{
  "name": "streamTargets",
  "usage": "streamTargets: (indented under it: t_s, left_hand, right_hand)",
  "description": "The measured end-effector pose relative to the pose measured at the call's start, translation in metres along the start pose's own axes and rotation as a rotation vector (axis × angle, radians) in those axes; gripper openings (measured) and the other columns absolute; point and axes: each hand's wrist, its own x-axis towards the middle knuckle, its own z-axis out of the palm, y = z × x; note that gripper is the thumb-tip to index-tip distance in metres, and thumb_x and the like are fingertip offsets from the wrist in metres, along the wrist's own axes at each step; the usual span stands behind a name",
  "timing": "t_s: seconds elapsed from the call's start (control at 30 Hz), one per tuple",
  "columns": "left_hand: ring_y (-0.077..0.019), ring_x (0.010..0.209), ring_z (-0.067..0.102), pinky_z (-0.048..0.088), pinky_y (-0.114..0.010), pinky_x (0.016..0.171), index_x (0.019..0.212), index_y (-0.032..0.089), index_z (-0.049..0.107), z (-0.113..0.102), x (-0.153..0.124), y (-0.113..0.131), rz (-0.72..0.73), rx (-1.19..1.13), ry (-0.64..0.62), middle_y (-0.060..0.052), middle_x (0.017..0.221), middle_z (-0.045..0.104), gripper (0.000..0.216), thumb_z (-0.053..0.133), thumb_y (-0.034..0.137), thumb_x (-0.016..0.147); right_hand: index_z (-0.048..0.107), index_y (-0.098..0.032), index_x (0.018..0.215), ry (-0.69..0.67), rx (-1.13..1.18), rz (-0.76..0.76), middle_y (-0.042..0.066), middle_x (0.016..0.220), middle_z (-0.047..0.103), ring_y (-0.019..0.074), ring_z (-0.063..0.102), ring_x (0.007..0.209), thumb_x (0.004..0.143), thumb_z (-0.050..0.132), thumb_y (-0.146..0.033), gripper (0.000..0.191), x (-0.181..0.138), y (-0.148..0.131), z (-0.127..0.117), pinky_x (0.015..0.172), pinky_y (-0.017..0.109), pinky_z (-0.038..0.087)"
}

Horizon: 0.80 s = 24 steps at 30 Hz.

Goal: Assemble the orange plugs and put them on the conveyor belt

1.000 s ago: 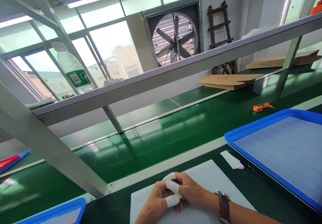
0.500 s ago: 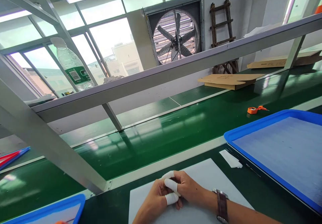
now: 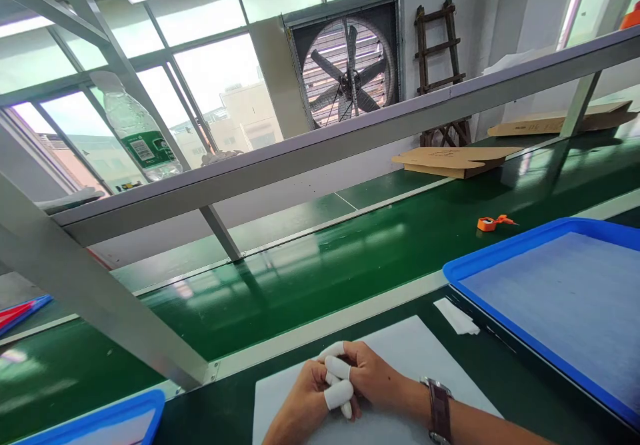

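Observation:
My left hand (image 3: 305, 397) and my right hand (image 3: 373, 373) are closed together, fingertips meeting, above a white sheet (image 3: 415, 352) on the dark green bench. White finger cots cover several thumb and finger tips. Whatever lies between the fingers, if anything, is hidden by them. On my right wrist is a watch (image 3: 440, 410) with a brown strap. Just right of the sheet lies a small white scrap of paper (image 3: 456, 316).
A blue-rimmed tray (image 3: 453, 272) stands at right, another blue tray (image 3: 155, 405) at lower left. Beyond runs a green conveyor belt (image 3: 320, 272) carrying a small orange item (image 3: 493, 223). A metal post (image 3: 125, 318) and overhead shelf (image 3: 280, 158) with a plastic bottle (image 3: 143, 142) stand ahead.
My left thumb has shifted slightly against the right fingers, and more white-covered fingertips show. The orange item has moved left along the belt. The view has shifted a little.

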Motion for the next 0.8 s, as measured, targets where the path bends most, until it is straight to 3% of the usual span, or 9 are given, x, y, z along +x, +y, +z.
streamTargets:
  t_s: [0.2, 0.4, 0.8]
  left_hand:
    - [-0.0163, 0.060, 0.059, 0.046, -0.029, 0.067, 0.065, 0.011, 0.079, 0.001, 0.001, -0.005, -0.042, -0.083, 0.018, -0.008, 0.060, 0.067, 0.027, 0.075, 0.035, 0.078]
    - [-0.0155, 0.058, 0.058, 0.046, -0.028, 0.064, 0.066, 0.010, 0.078, -0.002, 0.003, -0.013, -0.067, -0.100, 0.026, -0.007, 0.060, 0.067, 0.023, 0.074, 0.030, 0.076]
    - [-0.0142, 0.058, 0.058, 0.046, -0.027, 0.066, 0.064, 0.010, 0.077, -0.001, 0.004, -0.009, -0.057, -0.095, 0.001, -0.007, 0.058, 0.066, 0.030, 0.078, 0.038, 0.075]
  right_hand:
    - [0.074, -0.015, 0.103, 0.009, -0.023, 0.033, 0.005, 0.084, 0.072, 0.0140, 0.062, 0.063, 0.086, 0.065, -0.052, 0.042, 0.000, 0.002, 0.000, 0.057, 0.024, 0.048]
    - [0.073, -0.014, 0.102, -0.003, -0.018, 0.050, 0.004, 0.078, 0.071, 0.0110, 0.058, 0.054, 0.088, 0.063, -0.055, 0.045, 0.000, 0.000, 0.002, 0.049, 0.021, 0.045]
    - [0.073, -0.013, 0.102, -0.004, -0.035, 0.052, 0.003, 0.076, 0.070, 0.0112, 0.059, 0.055, 0.089, 0.062, -0.051, 0.042, -0.002, -0.008, 0.001, 0.051, 0.021, 0.046]
